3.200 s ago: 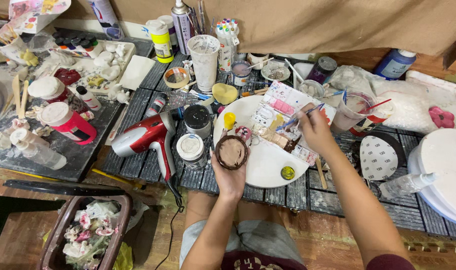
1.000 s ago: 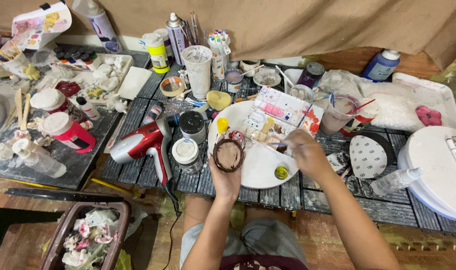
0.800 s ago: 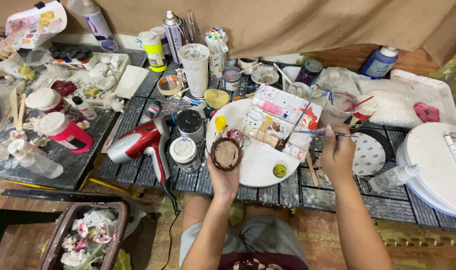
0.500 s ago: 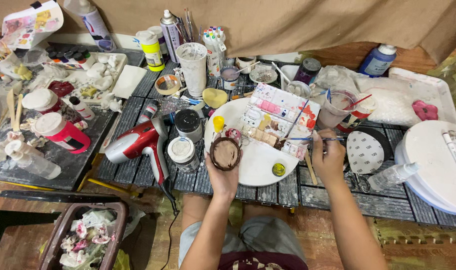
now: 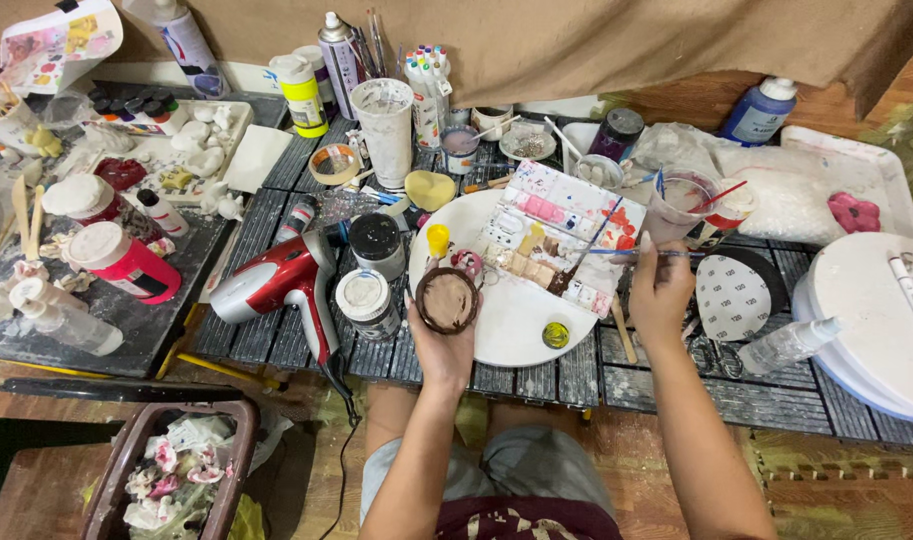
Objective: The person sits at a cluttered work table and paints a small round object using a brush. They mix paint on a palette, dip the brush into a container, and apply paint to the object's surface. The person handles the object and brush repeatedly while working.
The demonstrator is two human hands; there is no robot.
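Left hand (image 5: pixel 441 345) cupped a round brown dish (image 5: pixel 447 300); right hand (image 5: pixel 660 295) pinched a thin paintbrush (image 5: pixel 631 252), paint palette (image 5: pixel 561 232) lay between both hands.

The table (image 5: pixel 276 335) is a low surface of dark grey slats, dusted with white powder. Near its centre lies a round white plate (image 5: pixel 521 320). At 9 o'clock from the plate lies a red-and-silver hair dryer (image 5: pixel 276 285), with two lidded jars (image 5: pixel 371 275) between them. At 10 o'clock stands a red jar (image 5: pixel 126 262). At 3 o'clock rests a large white lid (image 5: pixel 871 320). At 12 o'clock stand a paint-stained cup (image 5: pixel 388 128) and spray cans (image 5: pixel 341 50).
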